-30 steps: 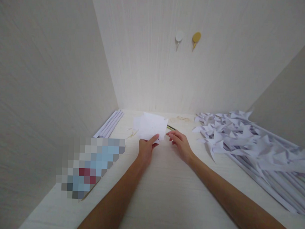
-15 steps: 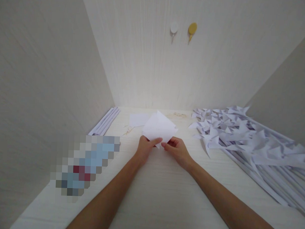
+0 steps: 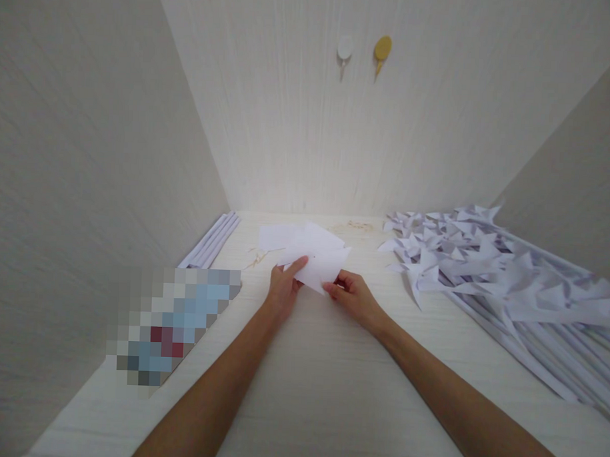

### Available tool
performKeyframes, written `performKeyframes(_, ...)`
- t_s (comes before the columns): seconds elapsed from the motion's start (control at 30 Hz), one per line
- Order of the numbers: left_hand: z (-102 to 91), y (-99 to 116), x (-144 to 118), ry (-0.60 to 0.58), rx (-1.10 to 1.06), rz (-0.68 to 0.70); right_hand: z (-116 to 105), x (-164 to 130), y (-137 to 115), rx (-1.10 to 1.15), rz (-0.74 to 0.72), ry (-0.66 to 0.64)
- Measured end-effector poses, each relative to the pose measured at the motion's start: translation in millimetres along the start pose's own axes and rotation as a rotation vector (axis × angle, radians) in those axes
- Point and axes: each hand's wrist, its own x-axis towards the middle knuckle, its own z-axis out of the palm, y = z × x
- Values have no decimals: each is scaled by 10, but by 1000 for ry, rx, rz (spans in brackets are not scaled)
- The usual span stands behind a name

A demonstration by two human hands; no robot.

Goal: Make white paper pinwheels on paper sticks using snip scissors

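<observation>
Held between both hands near the far middle of the tabletop (image 3: 329, 389): a white paper sheet (image 3: 320, 259), folded over itself. Left hand (image 3: 283, 288) pinched on its left edge, thumb on top; right hand (image 3: 355, 298) gripped its near right corner. Behind it, a second sheet (image 3: 275, 236) lying flat. Along the right edge, a heap of paper pinwheels (image 3: 484, 268); at the far left corner, rolled paper sticks (image 3: 209, 238).

A white sheet of paper (image 3: 320, 262) is held just above the table, between both hands. It is blank, partly folded over, its upper layer tilted. Its near corner points down between the thumbs.
</observation>
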Motion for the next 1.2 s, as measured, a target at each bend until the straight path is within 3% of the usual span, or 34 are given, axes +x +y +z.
performKeyframes(0.17, -101, 41, 93, 48, 59, 4, -16, 12, 38, 129, -5, 87)
performKeyframes(0.3, -122, 15, 91, -51, 271, -28, -86, 41, 91, 254, 24, 319)
performKeyframes(0.4, -116, 2, 73, -138, 452, -59, -141, 63, 110, 299, 33, 401)
performKeyframes(0.5, -113, -10, 64, -155, 536, -64, -160, 62, 79, 376, 51, 392)
performKeyframes(0.63, -77, -39, 33, -100, 388, -58, -115, 21, -1, 491, 55, 363)
performKeyframes(0.83, 44, -68, -82, -118, 191, -60, 19, -31, -18, 224, 60, 94)
performKeyframes(1.2, 65, -110, -99, -39, 130, -67, 42, -33, -30, -11, 16, 97)
